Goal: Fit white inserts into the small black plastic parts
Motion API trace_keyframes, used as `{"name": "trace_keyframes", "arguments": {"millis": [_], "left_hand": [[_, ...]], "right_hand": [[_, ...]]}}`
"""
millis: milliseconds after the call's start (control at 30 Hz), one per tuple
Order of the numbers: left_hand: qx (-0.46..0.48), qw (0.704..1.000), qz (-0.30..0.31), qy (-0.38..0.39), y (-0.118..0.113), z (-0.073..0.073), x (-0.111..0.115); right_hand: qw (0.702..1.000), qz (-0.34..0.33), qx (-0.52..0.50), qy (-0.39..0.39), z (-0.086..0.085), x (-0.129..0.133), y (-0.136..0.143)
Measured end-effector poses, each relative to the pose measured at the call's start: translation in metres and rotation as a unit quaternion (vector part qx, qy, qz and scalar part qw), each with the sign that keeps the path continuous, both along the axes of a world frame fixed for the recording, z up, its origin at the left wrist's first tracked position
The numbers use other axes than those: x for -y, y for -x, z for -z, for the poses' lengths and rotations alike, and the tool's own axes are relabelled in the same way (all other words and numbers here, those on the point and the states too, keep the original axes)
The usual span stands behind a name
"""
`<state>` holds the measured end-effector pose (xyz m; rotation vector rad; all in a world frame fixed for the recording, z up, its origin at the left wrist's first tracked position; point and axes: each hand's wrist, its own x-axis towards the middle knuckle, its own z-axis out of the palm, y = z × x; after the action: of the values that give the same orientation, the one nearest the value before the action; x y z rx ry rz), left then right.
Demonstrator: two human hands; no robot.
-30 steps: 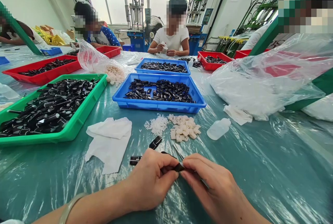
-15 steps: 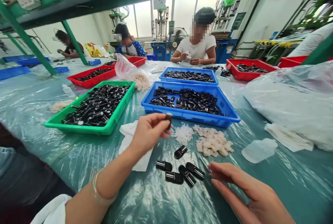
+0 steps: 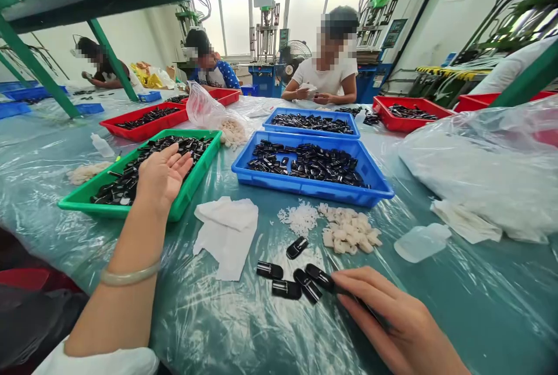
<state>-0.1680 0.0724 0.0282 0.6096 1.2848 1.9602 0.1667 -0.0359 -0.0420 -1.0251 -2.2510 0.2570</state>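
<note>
My left hand [image 3: 163, 174] is over the green tray [image 3: 183, 206], which is heaped with small black plastic parts [image 3: 150, 160]. Its fingers are loosely stretched, palm turned partly up, and no part shows in them. On the plastic sheet, my right hand [image 3: 387, 311] has its thumb and fingers around a thin dark tool [image 3: 370, 310], mostly hidden by the hand. Its fingertips are at the end of a glossy black part [image 3: 319, 275]. Several similar parts lie beside it, one [image 3: 297, 247] a little farther off.
A blue tray [image 3: 305, 188] of black parts stands ahead, with another behind it. Before it lie white bits [image 3: 299, 218] and cream rubbery pieces [image 3: 349, 228]. A white cloth [image 3: 229, 229], a translucent bottle [image 3: 422, 243] and a large plastic bag [image 3: 483, 171] are around. Co-workers sit opposite. A green shelf hangs overhead.
My left hand has moved left from in front of the blue tray to the green tray; the black part it held no longer shows in it. My right hand has shifted slightly left.
</note>
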Motion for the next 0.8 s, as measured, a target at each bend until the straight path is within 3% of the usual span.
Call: {"name": "trace_keyframes", "arguments": {"millis": [133, 267, 300, 400, 533, 667, 800], "left_hand": [[-0.035, 0.998, 0.041, -0.013, -0.025, 0.003, 0.005], [-0.103, 0.977, 0.186, 0.024, -0.067, 0.011, 0.019], [-0.124, 0.966, 0.223, 0.032, -0.078, 0.014, 0.024], [-0.278, 0.887, 0.362, 0.061, -0.109, 0.025, 0.042], [-0.391, 0.800, 0.451, 0.051, -0.133, 0.037, 0.059], [-0.422, 0.765, 0.485, 0.035, -0.138, 0.045, 0.063], [-0.359, 0.753, 0.545, 0.085, -0.138, 0.047, 0.064]], "right_hand": [[0.998, 0.008, 0.053, -0.032, 0.008, -0.002, 0.001], [0.994, 0.043, 0.104, -0.014, 0.015, -0.005, 0.004], [0.993, 0.045, 0.105, -0.005, 0.015, -0.006, 0.005], [0.995, 0.037, 0.095, 0.020, 0.014, -0.008, 0.007], [0.998, 0.011, 0.067, 0.009, 0.013, -0.011, 0.005], [1.000, -0.009, 0.022, 0.010, 0.009, -0.012, -0.001], [0.994, -0.033, -0.041, 0.095, 0.002, -0.013, -0.009]]}}
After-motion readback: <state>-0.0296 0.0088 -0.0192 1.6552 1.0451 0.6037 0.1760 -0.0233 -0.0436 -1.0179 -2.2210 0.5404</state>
